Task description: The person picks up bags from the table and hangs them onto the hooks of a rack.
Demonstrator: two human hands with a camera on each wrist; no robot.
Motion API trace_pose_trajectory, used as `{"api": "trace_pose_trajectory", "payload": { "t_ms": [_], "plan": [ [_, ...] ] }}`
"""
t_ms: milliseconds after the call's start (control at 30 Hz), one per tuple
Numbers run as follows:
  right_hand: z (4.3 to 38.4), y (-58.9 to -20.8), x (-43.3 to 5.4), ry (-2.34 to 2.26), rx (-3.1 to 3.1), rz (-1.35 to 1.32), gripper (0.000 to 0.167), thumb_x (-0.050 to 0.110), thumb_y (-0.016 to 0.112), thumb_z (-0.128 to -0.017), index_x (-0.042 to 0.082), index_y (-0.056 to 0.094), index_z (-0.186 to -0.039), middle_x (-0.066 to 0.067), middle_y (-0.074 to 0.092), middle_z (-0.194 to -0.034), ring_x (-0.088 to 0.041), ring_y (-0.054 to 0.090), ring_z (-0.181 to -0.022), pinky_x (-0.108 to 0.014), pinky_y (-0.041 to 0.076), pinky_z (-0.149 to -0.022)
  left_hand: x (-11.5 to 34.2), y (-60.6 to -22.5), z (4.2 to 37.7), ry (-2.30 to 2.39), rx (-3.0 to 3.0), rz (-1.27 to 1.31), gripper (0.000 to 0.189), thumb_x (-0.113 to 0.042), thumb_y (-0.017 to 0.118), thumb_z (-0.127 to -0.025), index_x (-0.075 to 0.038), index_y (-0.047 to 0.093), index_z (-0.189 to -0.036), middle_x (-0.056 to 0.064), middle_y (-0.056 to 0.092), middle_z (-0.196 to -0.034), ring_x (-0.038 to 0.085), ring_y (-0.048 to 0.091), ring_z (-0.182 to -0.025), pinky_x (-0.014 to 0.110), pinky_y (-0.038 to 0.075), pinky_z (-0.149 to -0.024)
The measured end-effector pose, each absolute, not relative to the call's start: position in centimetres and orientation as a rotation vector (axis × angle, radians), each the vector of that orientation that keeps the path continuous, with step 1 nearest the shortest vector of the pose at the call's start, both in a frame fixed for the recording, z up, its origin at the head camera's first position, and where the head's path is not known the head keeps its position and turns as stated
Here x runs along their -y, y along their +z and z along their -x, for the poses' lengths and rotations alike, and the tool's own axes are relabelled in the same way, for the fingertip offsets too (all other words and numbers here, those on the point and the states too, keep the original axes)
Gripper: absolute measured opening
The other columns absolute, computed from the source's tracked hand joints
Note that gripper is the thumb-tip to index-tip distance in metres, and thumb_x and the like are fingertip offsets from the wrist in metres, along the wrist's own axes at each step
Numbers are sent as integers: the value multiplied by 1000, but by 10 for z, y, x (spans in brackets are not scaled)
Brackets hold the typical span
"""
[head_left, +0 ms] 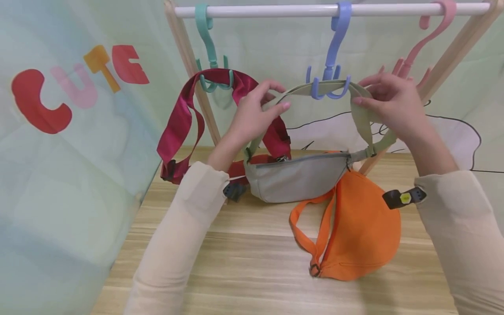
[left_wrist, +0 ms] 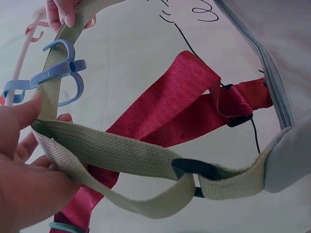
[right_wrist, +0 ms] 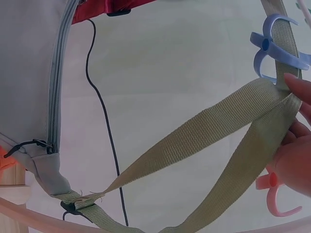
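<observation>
A grey waist bag point(head_left: 297, 180) hangs by its pale green strap point(head_left: 301, 89) from the prongs of a blue hook point(head_left: 333, 46). Left of that hook, my left hand point(head_left: 256, 109) pinches the strap between thumb and fingers. On the other side my right hand point(head_left: 397, 103) holds the strap, thumb in front. In the left wrist view the doubled webbing point(left_wrist: 116, 145) runs from my left hand through a black buckle point(left_wrist: 197, 170) to the bag. From my right hand, two lengths of webbing point(right_wrist: 204, 128) slant down to the bag's other end in the right wrist view.
A crimson strap point(head_left: 175, 131) hangs on a green hook point(head_left: 210, 48) at left. An orange bag point(head_left: 362, 227) lies on the wooden surface point(head_left: 236, 271), partly behind the grey bag. A pink hook point(head_left: 427, 37) hangs at right on the white rail point(head_left: 260, 11).
</observation>
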State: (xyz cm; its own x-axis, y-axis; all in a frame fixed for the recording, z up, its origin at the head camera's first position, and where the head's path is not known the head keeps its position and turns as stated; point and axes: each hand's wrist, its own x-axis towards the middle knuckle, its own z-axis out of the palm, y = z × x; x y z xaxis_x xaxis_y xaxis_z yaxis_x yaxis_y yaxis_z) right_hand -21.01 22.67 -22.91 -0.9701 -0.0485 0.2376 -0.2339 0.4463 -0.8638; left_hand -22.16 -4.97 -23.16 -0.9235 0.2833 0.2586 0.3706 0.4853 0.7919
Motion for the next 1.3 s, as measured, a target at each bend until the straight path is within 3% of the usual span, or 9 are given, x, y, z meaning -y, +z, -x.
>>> {"api": "trace_pose_trajectory", "payload": {
  "t_ms": [133, 367, 667, 933, 1300],
  "plan": [
    [209, -232, -227, 1578, 2508, -297, 35, 9, 71, -79, 13, 62, -113, 8, 65, -89, -4, 62, -81, -12, 47, -68, 51, -234, 220, -1405, 2626, 606, 36, -23, 65, -85, -18, 53, -119, 4, 58, -108, 18, 52, -107, 28, 45, -83],
    [207, -236, -226, 1599, 2511, -358, 40, 6, 69, -80, 13, 57, -118, 5, 63, -97, -5, 62, -86, -13, 47, -70, 55, -238, 217, -1437, 2587, 647, 43, -19, 67, -84, -15, 52, -124, 6, 60, -107, 15, 53, -94, 27, 43, -77],
    [199, -240, -227, 1675, 2408, -473, 44, -1, 67, -80, 8, 55, -122, -3, 62, -105, -14, 61, -88, -14, 46, -75, 61, -238, 209, -1464, 2540, 606, 44, -21, 69, -82, -16, 54, -124, 5, 56, -122, 13, 51, -110, 26, 42, -87],
    [187, -244, -234, 1944, 2138, -580, 45, -14, 63, -76, 0, 55, -119, -12, 56, -109, -21, 52, -99, -16, 45, -79, 71, -236, 194, -1589, 2420, 595, 45, -17, 70, -81, -7, 55, -122, 8, 57, -119, 15, 51, -111, 24, 39, -94],
    [173, -253, -244, 1918, 2108, -671, 47, -19, 60, -75, -3, 55, -119, -14, 54, -113, -23, 48, -105, -18, 40, -87, 79, -252, 168, -1650, 2320, 694, 45, -12, 71, -80, -2, 55, -120, 8, 57, -116, 18, 54, -103, 29, 46, -87]
  ]
}}
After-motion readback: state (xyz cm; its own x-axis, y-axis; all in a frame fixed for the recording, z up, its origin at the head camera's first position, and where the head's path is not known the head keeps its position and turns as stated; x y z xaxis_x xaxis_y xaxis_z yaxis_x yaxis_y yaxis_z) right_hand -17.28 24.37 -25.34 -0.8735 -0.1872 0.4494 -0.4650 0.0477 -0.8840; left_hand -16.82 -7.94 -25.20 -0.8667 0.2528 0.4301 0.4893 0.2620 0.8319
